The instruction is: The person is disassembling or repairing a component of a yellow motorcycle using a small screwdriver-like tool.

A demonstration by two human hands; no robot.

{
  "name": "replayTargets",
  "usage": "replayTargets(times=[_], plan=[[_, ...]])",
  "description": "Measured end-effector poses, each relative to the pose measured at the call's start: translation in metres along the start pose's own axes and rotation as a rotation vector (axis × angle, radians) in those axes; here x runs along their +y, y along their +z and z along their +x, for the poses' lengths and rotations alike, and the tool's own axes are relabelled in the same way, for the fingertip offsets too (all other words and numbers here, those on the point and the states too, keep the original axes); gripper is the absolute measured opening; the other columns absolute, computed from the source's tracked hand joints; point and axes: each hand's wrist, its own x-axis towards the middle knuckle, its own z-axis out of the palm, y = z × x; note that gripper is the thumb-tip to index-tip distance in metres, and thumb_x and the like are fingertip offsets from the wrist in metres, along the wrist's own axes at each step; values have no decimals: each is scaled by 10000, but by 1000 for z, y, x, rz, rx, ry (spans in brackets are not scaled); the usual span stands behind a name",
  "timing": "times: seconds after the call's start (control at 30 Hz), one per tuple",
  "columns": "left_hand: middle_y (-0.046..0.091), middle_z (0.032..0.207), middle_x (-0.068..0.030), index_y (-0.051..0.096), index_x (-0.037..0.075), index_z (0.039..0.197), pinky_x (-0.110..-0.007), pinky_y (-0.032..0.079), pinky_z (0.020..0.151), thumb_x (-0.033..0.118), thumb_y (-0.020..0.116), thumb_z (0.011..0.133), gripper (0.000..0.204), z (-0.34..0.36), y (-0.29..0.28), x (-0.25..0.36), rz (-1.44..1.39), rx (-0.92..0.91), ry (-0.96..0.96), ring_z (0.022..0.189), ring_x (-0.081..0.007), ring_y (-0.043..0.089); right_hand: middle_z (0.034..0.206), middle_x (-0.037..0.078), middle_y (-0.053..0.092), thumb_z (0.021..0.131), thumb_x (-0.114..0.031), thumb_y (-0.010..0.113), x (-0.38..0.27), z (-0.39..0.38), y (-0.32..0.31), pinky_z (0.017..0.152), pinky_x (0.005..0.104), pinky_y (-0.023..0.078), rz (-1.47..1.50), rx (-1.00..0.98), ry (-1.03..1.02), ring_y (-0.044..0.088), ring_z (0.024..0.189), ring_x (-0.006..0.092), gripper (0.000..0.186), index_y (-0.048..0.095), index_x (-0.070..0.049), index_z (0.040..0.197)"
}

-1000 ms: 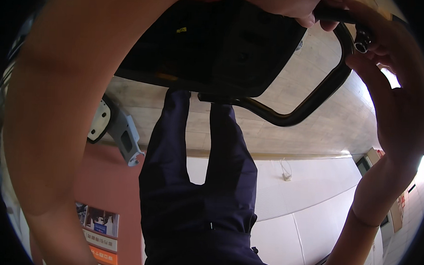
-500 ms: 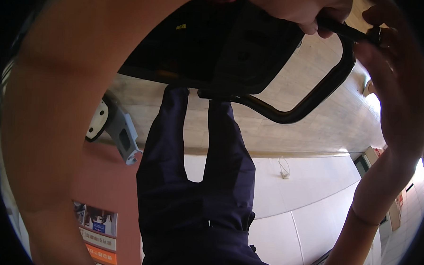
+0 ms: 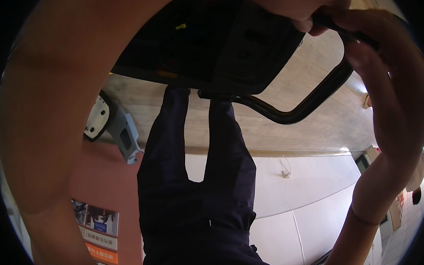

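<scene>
A: Start closest. How are the hands set?

B: The left hand (image 3: 300, 4) is partly cut off by the top edge, but its fingers fold around the left end of a dark rod (image 3: 334, 26). The right hand (image 3: 398, 76) curls about the rod's other end, fingers above and thumb below, only partly closed. How firmly it grips, I can't tell.

A: Take the bent black tube (image 3: 317, 96) as our landmark. Where does the rod lie?

B: At the tube's upper end, overlapping it in view; contact between them I can't make out.

A: And its long axis?

B: It slants down from left to right, bridging the hands: rightward of the left fist, leftward of the right palm. The right is nearer the tube's upper bend, its thumb just beside it.

A: Beyond the hands?

B: A dark panel (image 3: 191, 60) left of the tube, its lower edge just above the tube's blunt end. Below the tube, the person's dark trousers (image 3: 194, 203).

A: Farthest off?

B: Behind the tube, pale floor (image 3: 335, 131). Well to its left, a grey plastic piece (image 3: 123, 133) beside a white pad (image 3: 97, 115); below those, a reddish panel (image 3: 106, 175). Below the tube, a white surface (image 3: 323, 184) with a small pale cable (image 3: 286, 173).
</scene>
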Motion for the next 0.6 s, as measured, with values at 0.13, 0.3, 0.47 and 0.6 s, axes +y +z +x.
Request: replayTargets(times=[0.13, 0.3, 0.47, 0.6], plan=[[700, 907, -211, 711, -31, 1025, -386, 508, 808, 116, 689, 876, 210, 22, -13, 6, 9, -178, -172, 845, -340, 667, 844, 71, 621, 999, -246, 578, 3, -12, -9, 564, 204, 460, -17, -61, 46, 620, 670, 102, 273, 662, -24, 1133], [702, 898, -210, 714, -39, 1017, -379, 515, 806, 111, 692, 875, 208, 35, -11, 13, -102, -235, -213, 855, -339, 674, 829, 60, 612, 992, -234, 586, 7, -22, -10, 544, 203, 427, 5, -52, 161, 590, 646, 90, 262, 669, -18, 1113], [703, 890, -200, 713, -33, 1022, -378, 523, 811, 104, 683, 878, 201, 23, -9, 11, -95, -195, -163, 871, -339, 678, 810, 49, 603, 988, -226, 592, 22, -5, -8, 527, 201, 397, 16, -42, 247, 562, 623, 79, 253, 676, -13, 1095], [708, 897, -195, 713, -22, 1033, -384, 521, 823, 116, 686, 877, 210, 20, -5, 17, -97, -109, -203, 879, -335, 680, 787, 39, 592, 990, -234, 593, 34, 5, -6, 520, 201, 384, 59, -53, 216, 542, 611, 71, 256, 679, -14, 1086]])
